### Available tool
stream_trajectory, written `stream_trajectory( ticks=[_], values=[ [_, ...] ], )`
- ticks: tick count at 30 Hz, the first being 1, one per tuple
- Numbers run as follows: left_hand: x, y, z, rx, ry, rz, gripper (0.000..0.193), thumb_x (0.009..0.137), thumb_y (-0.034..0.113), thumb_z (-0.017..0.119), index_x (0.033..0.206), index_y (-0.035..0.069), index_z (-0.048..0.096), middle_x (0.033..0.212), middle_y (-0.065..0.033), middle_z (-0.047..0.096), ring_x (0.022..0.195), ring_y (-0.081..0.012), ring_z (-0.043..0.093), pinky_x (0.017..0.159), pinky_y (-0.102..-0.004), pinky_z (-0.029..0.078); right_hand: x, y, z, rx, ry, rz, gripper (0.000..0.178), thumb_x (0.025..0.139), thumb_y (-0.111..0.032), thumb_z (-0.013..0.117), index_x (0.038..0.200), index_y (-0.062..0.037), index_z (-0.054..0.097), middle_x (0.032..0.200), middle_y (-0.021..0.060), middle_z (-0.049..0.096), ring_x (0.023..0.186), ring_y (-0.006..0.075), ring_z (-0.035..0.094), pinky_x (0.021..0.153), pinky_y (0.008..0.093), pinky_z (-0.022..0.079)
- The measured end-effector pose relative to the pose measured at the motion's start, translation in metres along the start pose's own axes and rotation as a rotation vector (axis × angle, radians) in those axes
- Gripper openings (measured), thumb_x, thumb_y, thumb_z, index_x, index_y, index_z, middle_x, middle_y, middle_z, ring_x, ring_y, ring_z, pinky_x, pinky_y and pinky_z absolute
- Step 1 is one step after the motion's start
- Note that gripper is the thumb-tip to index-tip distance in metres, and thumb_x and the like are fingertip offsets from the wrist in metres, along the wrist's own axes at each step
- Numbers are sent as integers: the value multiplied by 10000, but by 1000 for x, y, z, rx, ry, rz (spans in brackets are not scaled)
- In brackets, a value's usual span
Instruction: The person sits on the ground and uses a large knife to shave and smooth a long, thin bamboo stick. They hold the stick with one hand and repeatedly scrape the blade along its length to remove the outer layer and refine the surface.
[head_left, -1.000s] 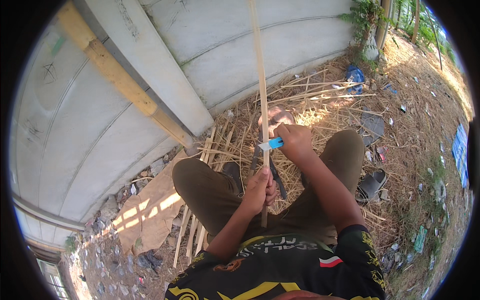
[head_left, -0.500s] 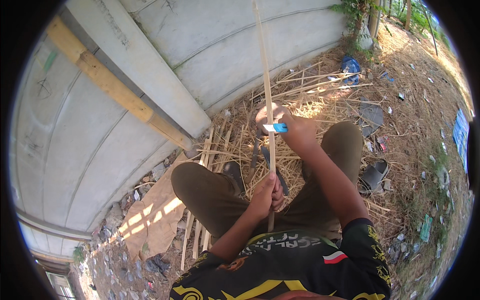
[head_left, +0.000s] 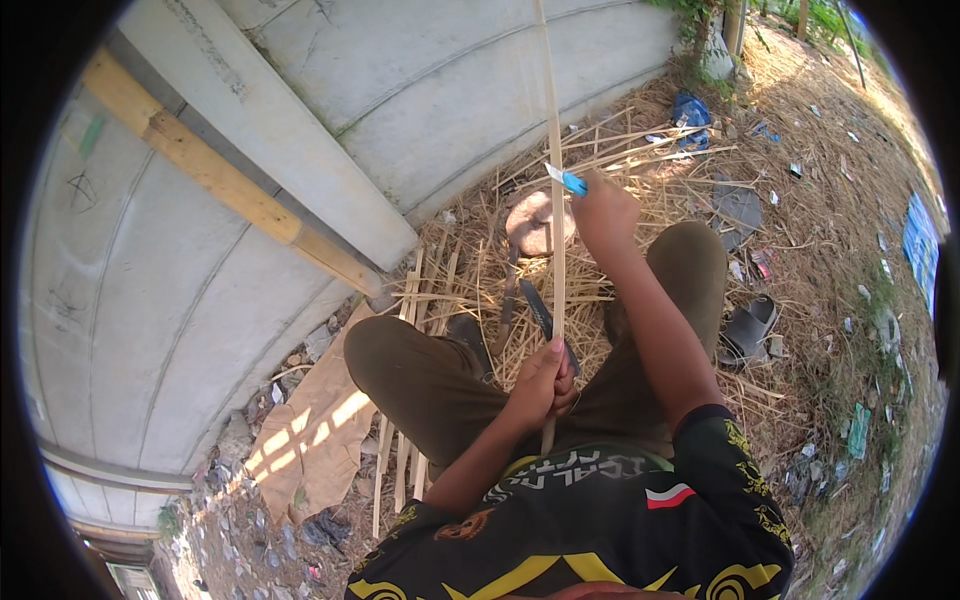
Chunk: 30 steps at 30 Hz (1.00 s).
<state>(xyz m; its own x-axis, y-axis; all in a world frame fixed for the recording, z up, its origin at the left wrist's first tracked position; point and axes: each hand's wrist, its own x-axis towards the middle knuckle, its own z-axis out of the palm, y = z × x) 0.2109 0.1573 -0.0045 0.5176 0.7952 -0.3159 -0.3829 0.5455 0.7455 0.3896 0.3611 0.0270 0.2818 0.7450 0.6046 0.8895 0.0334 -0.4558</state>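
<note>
A long pale bamboo strip (head_left: 558,275) stands nearly upright in the view, running from my lap to past the top edge. Its lower part is gripped in my left hand (head_left: 543,382), fingers closed round it. My right hand (head_left: 605,215) is closed on a blue utility knife (head_left: 574,183), whose blade lies at the strip higher up. Between my legs, partly hidden behind the strip and left hand, is a dark blade (head_left: 536,305). Just left of it lies a brownish long tool (head_left: 508,300), against a round wooden block (head_left: 530,222).
Shavings and loose strips (head_left: 640,150) litter the ground. A concrete wall (head_left: 420,90) rises ahead and left, with a bamboo pole (head_left: 225,185) leaning there. Cardboard (head_left: 310,440) lies left, a grey sandal (head_left: 748,330) right of my knee. A blue plastic bag (head_left: 691,115) sits farther off.
My right hand with the utility knife has moved up along the strip, away from my left hand. The wooden block now shows more fully. My left hand keeps its grip.
</note>
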Motion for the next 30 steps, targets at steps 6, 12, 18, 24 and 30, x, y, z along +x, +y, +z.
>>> stream_trajectory(
  ticks=[6, 12, 18, 24, 30],
  values=[
    [2, 2, 1, 309, -60, 64, 405, 1137, 452, 363, 930, 116, 453, 620, 48, 324, 479, -49, 303, 422, -229, 267, 31, 39, -16, 395, 21, 482, 278, 868, -236, 679, 872, 42, 671, 618, 175, 645, 509, 343, 619, 589, 490, 540],
    [1, 13, 3, 327, 7, 105, 397, 1138, 451, 363, 1042, 98, 519, 685, 49, 372, 526, -29, 326, 462, -200, 280, 11, 8, -45, 1647, -402, 937, 361, 974, -404, 667, 785, -144, 504, 539, -55, 358, 424, 80, 308, 422, 271, 265],
    [11, 15, -9, 125, 157, 105, 357, 1132, 456, 380, 1021, 128, 468, 729, 23, 391, 501, -48, 320, 446, -206, 270, -13, 10, -34, 606, -257, 121, 316, 1041, -331, 595, 957, -28, 621, 582, 113, 527, 494, 252, 524, 531, 422, 427],
    [12, 19, -19, 397, 401, 278, 347, 1133, 440, 389, 947, 148, 373, 671, 35, 364, 460, -47, 298, 401, -238, 238, -46, -18, -25, 471, -633, -219, 242, 945, -276, 637, 915, -43, 694, 701, 187, 657, 741, 390, 700, 654, 509, 522],
    [10, 23, -23, 502, 505, 342, 362, 1140, 424, 357, 962, 118, 431, 657, 38, 392, 484, -52, 362, 429, -249, 285, -68, -29, -4, 168, -514, -468, 151, 860, -240, 693, 859, -93, 661, 653, 104, 676, 622, 330, 707, 594, 465, 559]
  ],
)
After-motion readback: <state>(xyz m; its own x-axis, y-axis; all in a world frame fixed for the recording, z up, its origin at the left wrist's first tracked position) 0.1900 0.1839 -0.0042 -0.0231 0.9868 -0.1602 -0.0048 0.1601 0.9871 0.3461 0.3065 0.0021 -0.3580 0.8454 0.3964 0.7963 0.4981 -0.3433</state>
